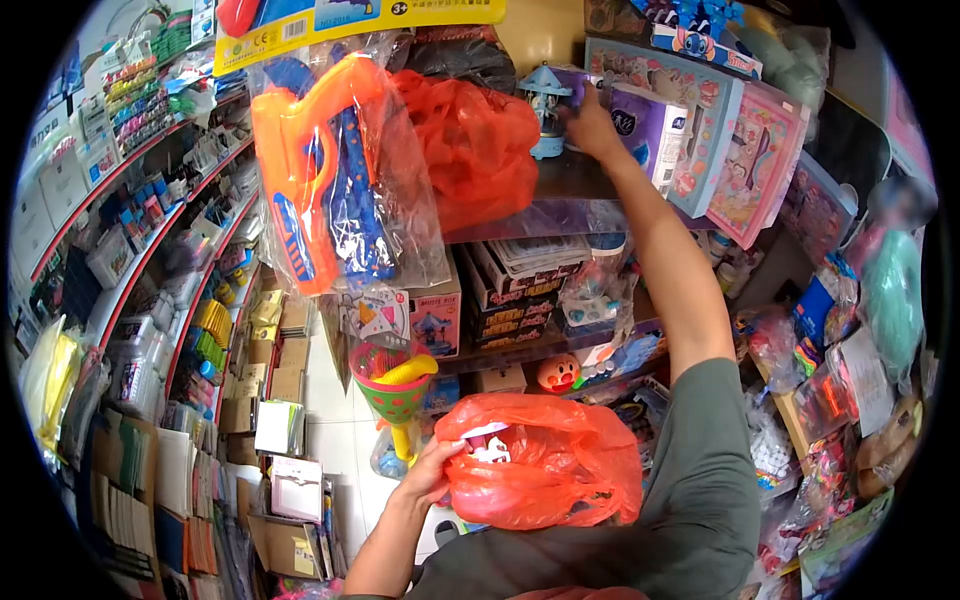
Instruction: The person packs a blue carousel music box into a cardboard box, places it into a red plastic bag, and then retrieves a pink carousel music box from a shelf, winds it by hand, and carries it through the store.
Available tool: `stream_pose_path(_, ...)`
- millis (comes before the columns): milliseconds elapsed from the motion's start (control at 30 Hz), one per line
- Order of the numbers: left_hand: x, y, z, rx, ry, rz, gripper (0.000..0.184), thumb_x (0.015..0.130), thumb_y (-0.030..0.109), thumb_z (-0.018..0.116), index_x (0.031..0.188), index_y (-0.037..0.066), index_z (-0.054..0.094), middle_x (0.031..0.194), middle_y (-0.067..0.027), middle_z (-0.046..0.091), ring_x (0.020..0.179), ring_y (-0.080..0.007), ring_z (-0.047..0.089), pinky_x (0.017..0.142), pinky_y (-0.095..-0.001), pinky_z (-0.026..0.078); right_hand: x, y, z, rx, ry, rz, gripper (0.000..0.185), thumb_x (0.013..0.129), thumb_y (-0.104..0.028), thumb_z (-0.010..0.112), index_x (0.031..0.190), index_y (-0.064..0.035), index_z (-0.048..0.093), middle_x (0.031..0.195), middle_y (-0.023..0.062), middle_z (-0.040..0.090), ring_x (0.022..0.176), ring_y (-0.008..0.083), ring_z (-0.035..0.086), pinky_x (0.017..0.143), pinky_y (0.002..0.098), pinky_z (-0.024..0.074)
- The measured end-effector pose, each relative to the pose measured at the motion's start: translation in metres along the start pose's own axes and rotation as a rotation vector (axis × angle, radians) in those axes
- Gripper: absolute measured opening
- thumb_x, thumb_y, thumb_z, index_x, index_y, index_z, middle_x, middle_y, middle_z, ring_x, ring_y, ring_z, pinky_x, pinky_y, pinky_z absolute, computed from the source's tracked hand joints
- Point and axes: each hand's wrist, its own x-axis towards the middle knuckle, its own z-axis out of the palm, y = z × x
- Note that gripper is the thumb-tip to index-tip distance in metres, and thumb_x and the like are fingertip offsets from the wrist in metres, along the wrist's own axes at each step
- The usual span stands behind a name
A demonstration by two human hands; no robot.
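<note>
Two bare hands, one red plastic bag (590,478), one display shelf (568,180). Left hand (430,474), lower centre of the frame: the bag's rim is pinched at its left side, thumb uppermost, and the mouth is held partly open; a white patterned item (490,449) is seen inside, its kind not to be made out. Right hand (594,125), upper centre: extended over the shelf, between a blue carousel toy (546,112) and a purple package (650,132), fingers partly spread; whether either is touched or gripped cannot be told. Also listed: a second red bag (470,150), left of the carousel; a bagged orange toy gun (325,170), hung at upper left; pink boxed goods (757,165), upper right. Handling note, by judgement: the carousel is best taken by its base, since the slender posts could be bent; the forearm should be lifted clear of the shelf edge; the bag should be held level, its rim firmly pinched, so that nothing is spilled.
</note>
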Motion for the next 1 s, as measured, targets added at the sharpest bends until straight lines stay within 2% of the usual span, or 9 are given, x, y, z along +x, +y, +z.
stream_pose_path(33,0.001,0.000,-0.002,0.001,0.021,0.000,0.033,0.096,0.015,0.067,0.126,0.008,0.056,0.111,-0.0048,0.065,0.107,-0.0188,0.064,0.097,-0.0402,0.055,-0.009,-0.001,-0.005,-0.001,0.009,0.001,0.063,0.092,-0.028,0.072,0.137,0.0059,0.043,0.104,0.0333,0.070,0.105,0.0461,0.068,0.088,0.0511,0.0562)
stream_pose_path(100,0.008,-0.001,-0.005,0.008,0.034,0.005,0.028,0.096,0.015,0.067,0.121,0.008,0.058,0.108,-0.0047,0.066,0.106,-0.0189,0.065,0.097,-0.0402,0.055,-0.022,-0.001,-0.014,-0.415,-0.356,0.002,0.043,0.091,-0.023,0.069,0.122,0.0066,0.062,0.107,0.0329,0.070,0.106,0.0460,0.068,0.090,0.0499,0.0566)
stream_pose_path(200,0.014,-0.001,-0.005,-0.033,0.049,-0.053,0.023,0.097,0.017,0.066,0.117,0.008,0.060,0.107,-0.0052,0.066,0.103,-0.0193,0.066,0.097,-0.0404,0.055,-0.040,-0.001,-0.004,-0.372,-0.451,0.031,0.023,0.089,-0.015,0.064,0.101,0.0030,0.073,0.108,0.0298,0.071,0.106,0.0447,0.069,0.092,0.0492,0.0570)
stream_pose_path(433,0.016,0.000,0.006,0.040,0.062,-0.118,0.033,0.095,0.020,0.069,0.124,0.007,0.060,0.116,-0.0075,0.068,0.111,-0.0219,0.065,0.100,-0.0427,0.055,-0.054,-0.006,-0.008,-0.369,-0.380,0.058,0.022,0.091,-0.017,0.064,0.102,0.0008,0.071,0.105,0.0273,0.072,0.101,0.0442,0.070,0.089,0.0493,0.0577)
stream_pose_path(567,0.023,-0.004,-0.008,-0.103,-0.049,-0.178,0.057,0.093,0.032,0.074,0.140,0.008,0.052,0.133,-0.0118,0.063,0.119,-0.0275,0.064,0.106,-0.0477,0.052,-0.109,-0.059,-0.076,0.026,0.012,-0.044,0.011,0.097,-0.002,0.051,0.099,0.0036,0.059,0.093,0.0227,0.073,0.085,0.0416,0.071,0.076,0.0500,0.0556)
stream_pose_path(633,0.026,-0.009,0.003,-0.053,0.004,-0.127,0.057,0.095,0.040,0.071,0.139,0.008,0.054,0.134,-0.0120,0.063,0.120,-0.0282,0.064,0.106,-0.0495,0.051,-0.168,-0.084,-0.124,0.362,-0.152,0.072,0.010,0.098,-0.004,0.054,0.102,0.0023,0.061,0.086,0.0170,0.072,0.072,0.0326,0.071,0.066,0.0425,0.0546)
stream_pose_path(700,0.028,-0.005,0.027,-0.008,0.147,-0.050,0.057,0.098,0.048,0.063,0.138,0.008,0.055,0.132,-0.0120,0.065,0.118,-0.0284,0.065,0.105,-0.0497,0.052,-0.244,-0.087,-0.151,0.630,-0.460,0.213,0.013,0.097,-0.007,0.061,0.107,-0.0005,0.068,0.086,0.0081,0.072,0.065,0.0116,0.066,0.058,0.0304,0.0533)
stream_pose_path(900,0.035,-0.032,0.011,0.144,0.139,-0.190,0.049,0.105,0.046,0.047,0.135,0.008,0.057,0.127,-0.0115,0.067,0.114,-0.0254,0.066,0.101,-0.0445,0.055,-0.461,-0.093,-0.151,1.011,-0.960,0.959,0.012,0.098,-0.013,0.069,0.100,-0.0017,0.069,0.091,0.0039,0.071,0.079,0.0102,0.067,0.070,0.0271,0.0555)
stream_pose_path(1000,0.035,-0.073,-0.003,0.489,0.113,-0.068,0.030,0.106,0.034,0.050,0.124,0.010,0.056,0.120,-0.0037,0.060,0.116,-0.0136,0.056,0.104,-0.0332,0.046,-0.566,-0.085,-0.133,0.901,-0.735,0.716,0.007,0.101,-0.009,0.064,0.097,-0.0040,0.063,0.091,-0.0007,0.062,0.088,0.0066,0.058,0.078,0.0249,0.0495)
